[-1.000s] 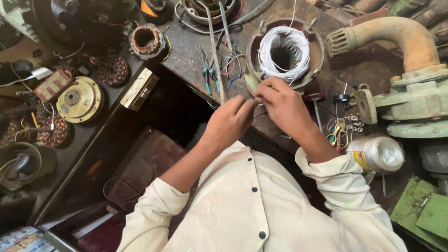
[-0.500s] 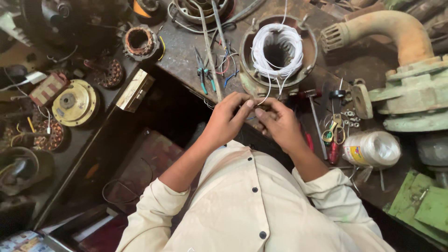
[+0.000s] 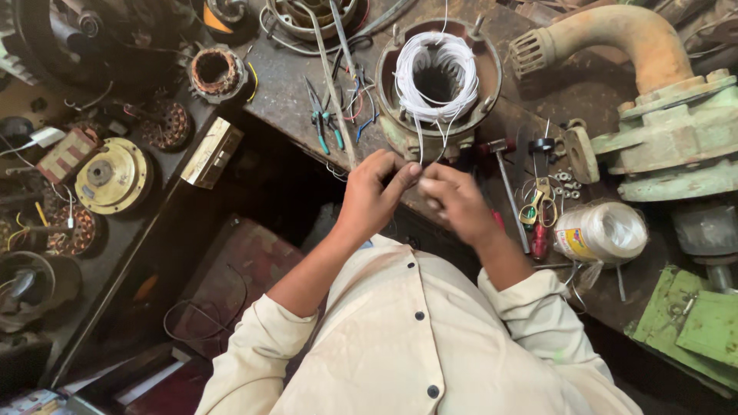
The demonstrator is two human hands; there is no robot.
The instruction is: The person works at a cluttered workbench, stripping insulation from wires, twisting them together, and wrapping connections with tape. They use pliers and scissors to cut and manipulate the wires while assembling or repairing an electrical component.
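Both hands — left hand (image 3: 374, 192), right hand (image 3: 455, 201) — pinch thin white wires (image 3: 427, 138) trailing from the stator's coil (image 3: 437, 73).

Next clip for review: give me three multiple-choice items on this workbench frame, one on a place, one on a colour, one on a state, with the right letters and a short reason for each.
1. Where does the spool of pale twine lie?
A. On the bench, right of the right hand
B. Inside the round motor housing
C. On the dark shelf at far left

2. What colour is the winding in the round motor housing?
A. Red
B. White
C. Black

3. How do the hands stand?
A. Far apart, flat on the bench
B. Close together at the housing's near edge, fingers pinching at wire ends
C. Both resting in the lap

Answers:
1 A, it lies beside the right hand.
2 B, the coils are white.
3 B, the left hand meets the right where white leads hang down.
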